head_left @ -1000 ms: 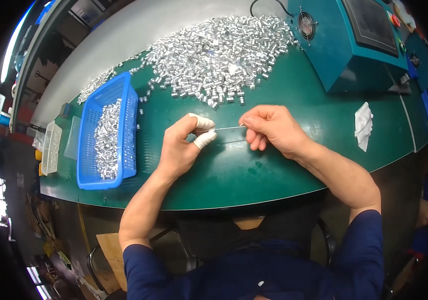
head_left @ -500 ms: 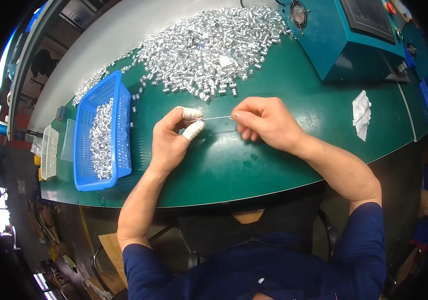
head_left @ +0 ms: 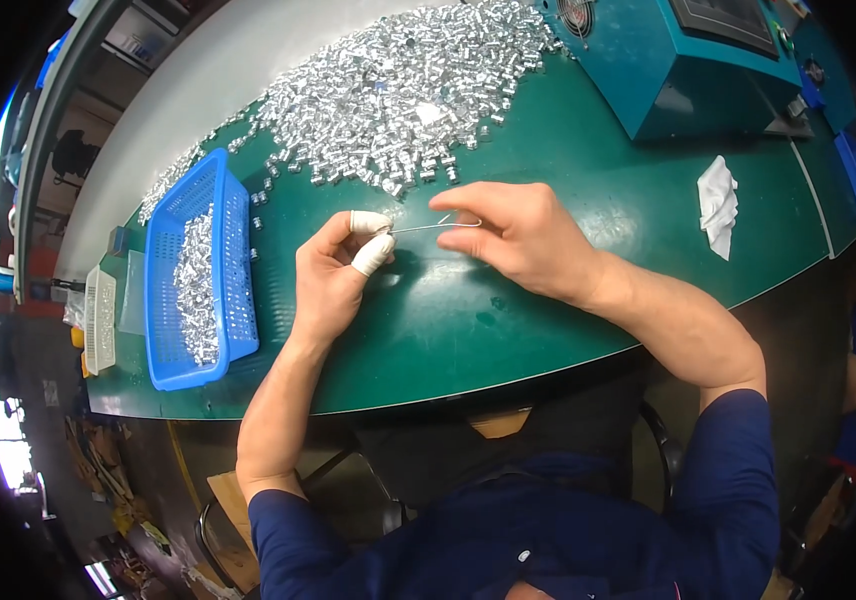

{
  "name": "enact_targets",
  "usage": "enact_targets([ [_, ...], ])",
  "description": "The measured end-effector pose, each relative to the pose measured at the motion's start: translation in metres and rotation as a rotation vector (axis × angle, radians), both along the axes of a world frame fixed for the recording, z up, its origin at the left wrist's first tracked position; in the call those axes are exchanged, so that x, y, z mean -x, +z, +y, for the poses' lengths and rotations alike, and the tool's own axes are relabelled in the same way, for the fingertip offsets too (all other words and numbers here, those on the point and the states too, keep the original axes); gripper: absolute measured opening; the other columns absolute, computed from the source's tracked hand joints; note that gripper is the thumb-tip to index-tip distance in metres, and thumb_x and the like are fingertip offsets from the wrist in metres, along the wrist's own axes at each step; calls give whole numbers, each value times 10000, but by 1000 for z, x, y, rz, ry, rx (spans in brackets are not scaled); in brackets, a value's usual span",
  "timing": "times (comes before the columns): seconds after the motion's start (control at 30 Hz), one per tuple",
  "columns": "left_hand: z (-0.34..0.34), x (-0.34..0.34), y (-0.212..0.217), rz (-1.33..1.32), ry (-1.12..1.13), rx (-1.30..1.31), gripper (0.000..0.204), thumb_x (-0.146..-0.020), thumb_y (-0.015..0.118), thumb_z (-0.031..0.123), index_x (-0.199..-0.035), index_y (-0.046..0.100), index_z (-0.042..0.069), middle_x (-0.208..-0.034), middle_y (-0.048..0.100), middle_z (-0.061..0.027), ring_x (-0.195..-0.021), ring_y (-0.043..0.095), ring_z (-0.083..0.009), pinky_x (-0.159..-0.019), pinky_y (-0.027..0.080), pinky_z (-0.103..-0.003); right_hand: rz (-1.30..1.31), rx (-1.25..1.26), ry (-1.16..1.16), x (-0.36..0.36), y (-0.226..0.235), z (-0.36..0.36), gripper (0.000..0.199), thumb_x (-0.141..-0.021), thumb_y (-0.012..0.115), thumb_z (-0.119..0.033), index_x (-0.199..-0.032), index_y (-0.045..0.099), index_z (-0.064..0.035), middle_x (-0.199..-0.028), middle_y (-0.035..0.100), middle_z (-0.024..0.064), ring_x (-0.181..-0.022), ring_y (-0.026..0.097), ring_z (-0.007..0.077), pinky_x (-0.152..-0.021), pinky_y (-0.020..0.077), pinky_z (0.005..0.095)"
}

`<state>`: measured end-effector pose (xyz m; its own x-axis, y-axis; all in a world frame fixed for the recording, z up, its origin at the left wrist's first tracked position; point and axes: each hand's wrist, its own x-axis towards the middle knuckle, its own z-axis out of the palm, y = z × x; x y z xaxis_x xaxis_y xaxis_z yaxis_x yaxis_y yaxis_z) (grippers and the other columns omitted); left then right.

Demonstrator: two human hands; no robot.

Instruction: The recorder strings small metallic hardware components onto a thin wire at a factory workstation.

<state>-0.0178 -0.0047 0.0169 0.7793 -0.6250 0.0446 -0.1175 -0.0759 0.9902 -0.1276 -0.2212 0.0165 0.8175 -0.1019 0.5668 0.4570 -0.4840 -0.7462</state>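
My left hand (head_left: 330,275), with white coverings on thumb and forefinger, is closed in a pinch. One end of a thin metal wire (head_left: 418,229) sits at those fingertips; whether a small part is pinched with it is hidden. The wire reaches right to a bent, hook-like end. Around that end, my right hand (head_left: 533,240) has its thumb and forefinger apart, and I see no firm grip on the wire. Both hands are above the green table (head_left: 428,340). Beyond them lies a large heap of small silvery metal pieces (head_left: 388,100).
At left stands a blue perforated basket (head_left: 238,300) holding more silvery pieces (head_left: 196,290). A white basket (head_left: 100,325) is farther left. A teal machine (head_left: 708,95) occupies the back right, and a crumpled white cloth (head_left: 717,205) lies in front of it.
My right thumb and forefinger have spread from a pinch on the wire, and the wire's bent end now shows between them. My left hand keeps its pinch.
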Motion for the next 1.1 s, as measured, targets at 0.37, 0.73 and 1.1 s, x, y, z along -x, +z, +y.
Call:
enact_targets([
  [0.37, 3, 1, -3, -534, -8, -134, 150, -891, 737, 33, -1019, 669, -8, -915, 684, -23, -802, 644, -101, -746, 522, -252, 872, -484, 265, -5, 1, -10, 167, -927, 684, -163, -998, 696, -12, -717, 677, 106, -638, 683, 187, -547, 505, 313],
  [0.73, 6, -2, -10, -471, -12, -117, 151, -901, 731, 35, -1041, 681, 9, -940, 676, -13, -831, 644, -104, -769, 526, -250, 268, 21, 160, 0, 7, -7, 156, -974, 644, -183, -974, 682, -31, -738, 679, 83, -611, 675, 172, -522, 506, 291],
  [1.1, 5, -4, -5, -46, -24, -11, 163, -888, 734, 11, -1038, 673, -7, -957, 674, -16, -856, 644, -103, -792, 517, -250, -176, 433, -37, -6, -4, -15, 144, -873, 743, -182, -956, 694, -75, -747, 655, 83, -655, 630, 281, -554, 506, 331],
])
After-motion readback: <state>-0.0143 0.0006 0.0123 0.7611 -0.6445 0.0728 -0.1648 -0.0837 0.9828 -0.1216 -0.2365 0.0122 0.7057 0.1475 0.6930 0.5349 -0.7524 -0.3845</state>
